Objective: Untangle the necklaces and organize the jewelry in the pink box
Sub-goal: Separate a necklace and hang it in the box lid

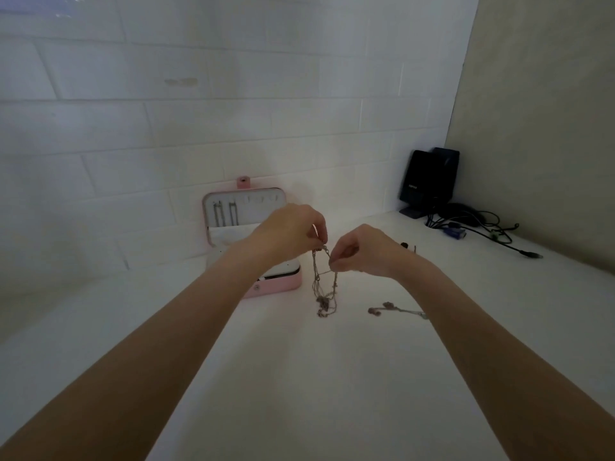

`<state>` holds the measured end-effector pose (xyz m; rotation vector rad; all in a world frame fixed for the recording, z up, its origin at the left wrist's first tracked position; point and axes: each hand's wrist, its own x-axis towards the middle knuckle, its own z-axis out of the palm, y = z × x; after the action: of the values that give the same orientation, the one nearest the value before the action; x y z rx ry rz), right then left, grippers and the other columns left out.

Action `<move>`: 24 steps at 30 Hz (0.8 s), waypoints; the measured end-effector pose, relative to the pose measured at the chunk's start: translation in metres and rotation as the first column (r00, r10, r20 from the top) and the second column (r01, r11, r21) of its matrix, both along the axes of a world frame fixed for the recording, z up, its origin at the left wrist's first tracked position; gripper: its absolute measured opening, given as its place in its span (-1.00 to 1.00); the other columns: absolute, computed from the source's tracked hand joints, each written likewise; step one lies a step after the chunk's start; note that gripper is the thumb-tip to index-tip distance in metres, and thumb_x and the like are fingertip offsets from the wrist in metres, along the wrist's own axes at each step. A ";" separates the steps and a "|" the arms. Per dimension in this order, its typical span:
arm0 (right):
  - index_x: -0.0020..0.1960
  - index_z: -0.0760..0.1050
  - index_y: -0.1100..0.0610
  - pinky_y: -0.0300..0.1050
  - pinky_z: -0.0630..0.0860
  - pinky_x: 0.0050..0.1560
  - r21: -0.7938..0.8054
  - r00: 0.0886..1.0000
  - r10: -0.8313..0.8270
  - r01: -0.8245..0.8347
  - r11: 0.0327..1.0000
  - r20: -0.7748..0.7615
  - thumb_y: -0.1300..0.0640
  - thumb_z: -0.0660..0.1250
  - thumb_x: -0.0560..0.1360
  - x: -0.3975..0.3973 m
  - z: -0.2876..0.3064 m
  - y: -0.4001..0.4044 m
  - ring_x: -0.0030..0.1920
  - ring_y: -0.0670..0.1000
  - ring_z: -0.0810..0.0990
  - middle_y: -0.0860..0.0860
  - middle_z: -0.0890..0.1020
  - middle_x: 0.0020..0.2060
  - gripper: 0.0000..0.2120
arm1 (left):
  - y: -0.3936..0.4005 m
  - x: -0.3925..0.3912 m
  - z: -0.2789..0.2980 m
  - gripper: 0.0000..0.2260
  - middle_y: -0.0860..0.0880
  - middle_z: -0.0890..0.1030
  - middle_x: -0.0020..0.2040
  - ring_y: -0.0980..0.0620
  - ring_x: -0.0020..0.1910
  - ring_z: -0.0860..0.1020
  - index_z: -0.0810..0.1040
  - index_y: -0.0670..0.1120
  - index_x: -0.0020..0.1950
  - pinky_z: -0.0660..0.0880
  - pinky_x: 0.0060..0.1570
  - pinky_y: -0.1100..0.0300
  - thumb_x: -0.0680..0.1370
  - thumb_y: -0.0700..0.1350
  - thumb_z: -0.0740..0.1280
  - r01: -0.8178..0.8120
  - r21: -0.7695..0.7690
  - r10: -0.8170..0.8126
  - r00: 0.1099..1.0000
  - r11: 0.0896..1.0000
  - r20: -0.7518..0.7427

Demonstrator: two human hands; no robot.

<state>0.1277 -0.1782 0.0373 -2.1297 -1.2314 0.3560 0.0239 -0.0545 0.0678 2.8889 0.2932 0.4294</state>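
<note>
Black speaker [429, 176] beside cables [472, 224] shows blurred, unreadable lettering.

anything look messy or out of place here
The chains pinched between the left hand and right hand hang in a knotted clump. Another chain lies loose on the table, outside the pink box.

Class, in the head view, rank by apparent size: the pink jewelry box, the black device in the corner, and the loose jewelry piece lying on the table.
1. pink jewelry box, lid open
2. black device, though farther away, so unsure
3. loose jewelry piece
</note>
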 end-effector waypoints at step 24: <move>-0.01 0.58 0.24 -0.24 0.41 -0.30 0.067 0.835 0.122 -0.102 0.993 -0.536 0.02 0.18 0.59 0.001 -0.017 -0.021 -0.34 -0.05 0.48 0.08 0.59 -0.29 -0.68 | -0.008 -0.010 0.006 -0.93 0.02 0.58 -0.22 0.13 -0.49 0.45 0.41 -0.09 -0.02 0.25 -0.56 0.34 0.61 -0.20 0.15 0.108 -0.718 0.054 0.978 0.688 0.199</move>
<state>0.1286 -0.1995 0.0200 -1.7468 -1.0111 0.9117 0.0142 -0.0629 0.0739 2.0367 0.2985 0.4671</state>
